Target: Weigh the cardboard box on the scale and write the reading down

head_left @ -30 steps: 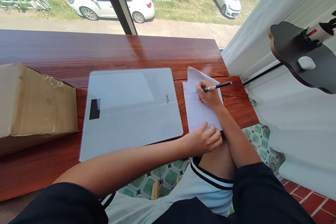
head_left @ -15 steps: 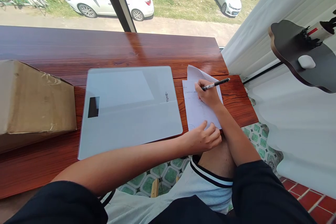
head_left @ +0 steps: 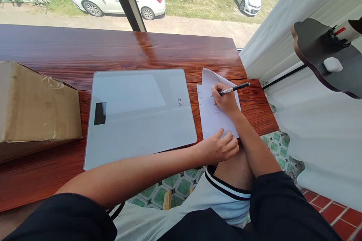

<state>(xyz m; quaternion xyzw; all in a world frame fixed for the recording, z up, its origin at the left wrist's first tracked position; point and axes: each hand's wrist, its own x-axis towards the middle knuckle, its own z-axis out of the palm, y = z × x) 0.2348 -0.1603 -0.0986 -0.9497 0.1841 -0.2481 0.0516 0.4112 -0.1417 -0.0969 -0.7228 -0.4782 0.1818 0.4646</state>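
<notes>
The right hand (head_left: 224, 101) is gripping a black pen (head_left: 234, 89), fingers pinched round its barrel, tip pressing on the paper (head_left: 210, 118) near the top of the sheet. The left hand (head_left: 219, 147) is curling loosely over the paper's near edge, fingertips pinning it down, holding nothing else.

The paper is lying at the right end of the table (head_left: 113, 51), just beside the glass scale (head_left: 138, 115). A few faint lines are showing near the top; most of the sheet below is looking blank, so by my reading the writing is only getting started and plenty is remaining.

Room is tight here. The sheet's near edge is sitting right at the table's lip, and the table's right edge is running close past the pen hand. The scale is hemming the paper in on the left, with a box (head_left: 36, 109) well apart beyond it. The far stretch of table towards the window is lying open.
</notes>
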